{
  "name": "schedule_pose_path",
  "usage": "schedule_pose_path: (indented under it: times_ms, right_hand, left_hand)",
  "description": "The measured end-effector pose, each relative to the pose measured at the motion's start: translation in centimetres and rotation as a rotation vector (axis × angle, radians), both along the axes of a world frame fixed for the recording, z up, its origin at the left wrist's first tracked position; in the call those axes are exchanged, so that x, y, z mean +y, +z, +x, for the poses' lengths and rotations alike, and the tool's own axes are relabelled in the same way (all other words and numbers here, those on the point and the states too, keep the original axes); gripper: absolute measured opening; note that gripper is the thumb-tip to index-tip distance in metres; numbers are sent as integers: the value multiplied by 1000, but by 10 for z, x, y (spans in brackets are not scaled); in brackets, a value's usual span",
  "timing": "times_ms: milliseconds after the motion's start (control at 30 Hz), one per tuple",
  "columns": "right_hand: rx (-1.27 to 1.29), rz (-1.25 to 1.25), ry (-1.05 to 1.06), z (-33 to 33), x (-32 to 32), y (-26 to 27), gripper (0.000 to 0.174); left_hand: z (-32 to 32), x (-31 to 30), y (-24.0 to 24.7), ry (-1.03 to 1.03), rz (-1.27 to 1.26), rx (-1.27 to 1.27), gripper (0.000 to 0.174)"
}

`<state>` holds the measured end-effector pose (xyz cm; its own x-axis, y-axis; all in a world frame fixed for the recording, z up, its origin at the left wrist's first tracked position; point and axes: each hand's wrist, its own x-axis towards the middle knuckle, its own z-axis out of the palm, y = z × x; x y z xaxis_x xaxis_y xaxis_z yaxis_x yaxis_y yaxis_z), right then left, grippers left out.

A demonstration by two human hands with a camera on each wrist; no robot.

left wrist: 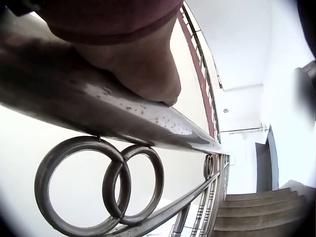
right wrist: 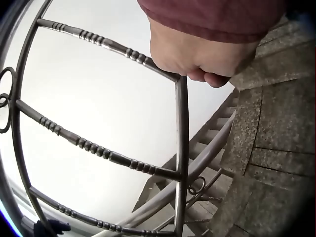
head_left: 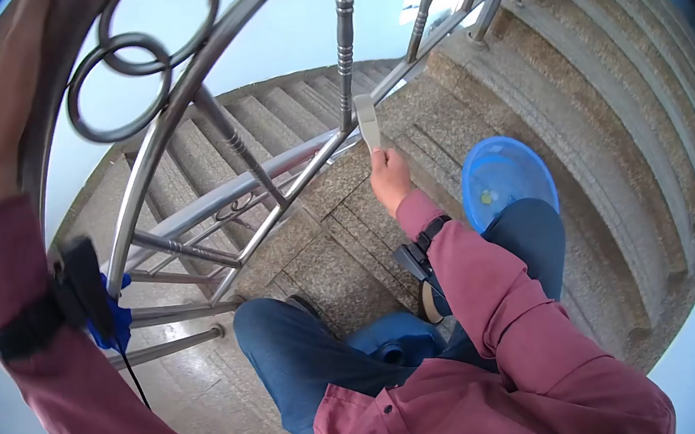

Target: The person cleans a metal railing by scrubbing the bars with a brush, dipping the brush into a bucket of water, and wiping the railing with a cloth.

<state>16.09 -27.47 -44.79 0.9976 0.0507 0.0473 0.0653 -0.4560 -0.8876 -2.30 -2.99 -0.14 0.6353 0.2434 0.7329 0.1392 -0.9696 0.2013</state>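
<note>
At the upper left of the head view, my left hand (head_left: 8, 90) lies on the broad metal handrail (left wrist: 148, 116); its fingertips are not clearly seen. The left wrist view shows the hand (left wrist: 140, 71) over the top of this rusty-spotted rail. My right hand (head_left: 391, 178) grips a pale, flat-ended tool (head_left: 367, 122), held up by the foot of a baluster (head_left: 346, 50). Whether the tool touches the metal cannot be told. In the right wrist view the right hand (right wrist: 200, 57) has curled fingers beside the lower rail (right wrist: 182, 123), and the tool is hidden behind it.
A blue basin (head_left: 507, 174) with something small and yellowish inside stands on the landing by the right knee. Between the legs is a blue container (head_left: 394, 340). Curved steps (head_left: 590, 123) rise at the right; others (head_left: 265, 122) lie beyond the railing. A blue object (head_left: 112, 318) is near the left forearm.
</note>
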Motion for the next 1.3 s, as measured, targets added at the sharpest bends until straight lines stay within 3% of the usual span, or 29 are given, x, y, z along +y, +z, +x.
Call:
schedule_pose_path:
  times_ms: [33,67,133,167,200,233,300,433,500,633,700,733,800,867,967,1033,1100,1300]
  right_hand:
    - [20,15,-11,2,6,-18,44]
    - [62,57,-16,5,14,-36,43]
    - [160,160,-4,1,25,-55,39]
    - [174,176,-12,-2,28,-56,39]
    - [98,127,-25,-6,30,-56,39]
    - [24,77,-41,-10,32,-57,38]
    - [22,91,-62,-6,37,-64,38]
    - [-58,100,-22,28,44,-59,37]
    - [-63,61,-4,48,45,-45,38]
    - [-17,83,28,64,43,-24,41]
    - [-10,44,77,55,45,-45,41]
    - [60,137,75,51,52,-80,40]
    - [113,140,58,35,59,-137,46]
    - [172,142,39,12,55,-151,51]
    - [259,209,84,-20,42,-131,48]
    - [203,25,-45,-37,30,-87,43]
    - [196,-23,-21,-52,22,-84,42]
    - [151,-306,103,-22,5,-55,39]
  left_hand:
    - [-8,-15,-1,-65,19,52,86]
    - [-1,-34,-11,40,135,11,87]
    - [6,-32,-8,5,108,22,88]
    - [10,-19,-5,-16,66,13,90]
    - [29,74,-1,-57,227,-19,94]
    - [47,56,20,-69,241,-3,94]
    - [78,0,78,499,-795,-115,96]
    - [28,57,30,299,-533,169,97]
    - [25,88,-10,184,27,-134,75]
    - [25,67,-8,257,-41,-116,80]
    - [26,60,-6,262,-111,-84,87]
    - [25,61,-7,266,-104,-58,93]
    - [24,59,-5,278,-112,-43,92]
    - [23,62,-4,291,-121,-23,91]
    - [24,71,-1,279,-130,-2,90]
    - [25,67,-2,237,-135,-13,89]
    - [24,69,-3,263,-133,13,87]
    - [25,58,-4,228,-108,-45,87]
